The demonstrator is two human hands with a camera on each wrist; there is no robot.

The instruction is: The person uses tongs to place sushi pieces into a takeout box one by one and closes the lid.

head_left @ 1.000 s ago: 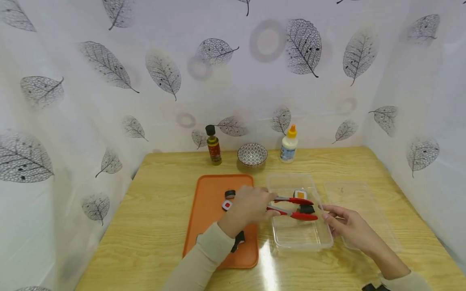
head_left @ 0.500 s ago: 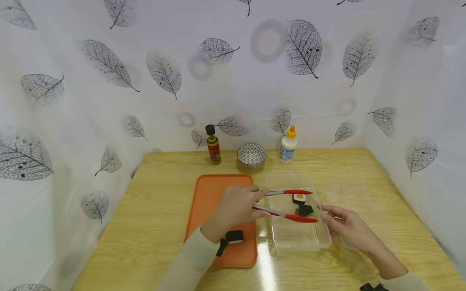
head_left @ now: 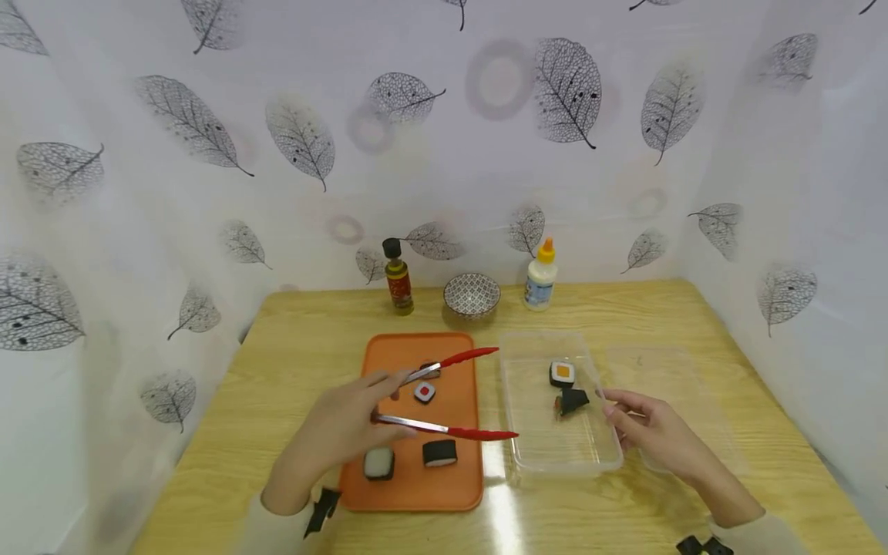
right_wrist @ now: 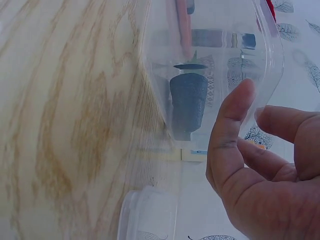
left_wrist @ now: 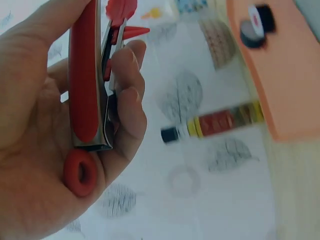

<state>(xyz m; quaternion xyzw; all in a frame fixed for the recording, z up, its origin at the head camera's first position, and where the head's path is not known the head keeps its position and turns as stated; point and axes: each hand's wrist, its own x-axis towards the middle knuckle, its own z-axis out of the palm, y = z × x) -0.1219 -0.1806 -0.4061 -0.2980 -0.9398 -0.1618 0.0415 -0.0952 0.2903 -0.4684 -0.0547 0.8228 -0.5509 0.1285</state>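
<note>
In the head view my left hand holds red-tipped tongs over the orange tray. The tongs' arms are spread with nothing between them. On the tray lie a small sushi roll with a red centre, a dark roll behind it, a white-topped sushi piece and a black-wrapped one. My right hand pinches the right wall of a clear plastic container. Inside are an orange-centred sushi roll and a cone-shaped hand roll, also visible through the wall in the right wrist view.
A sauce bottle, a patterned bowl and a white squeeze bottle with a yellow cap stand along the back of the wooden table. A clear lid lies right of the container, partly behind my right hand. A leaf-print curtain surrounds the table.
The tongs, around the hand roll in the container a second ago, have spread and left it there. My left hand has drawn back leftward over the tray. The right hand stays at the container.
</note>
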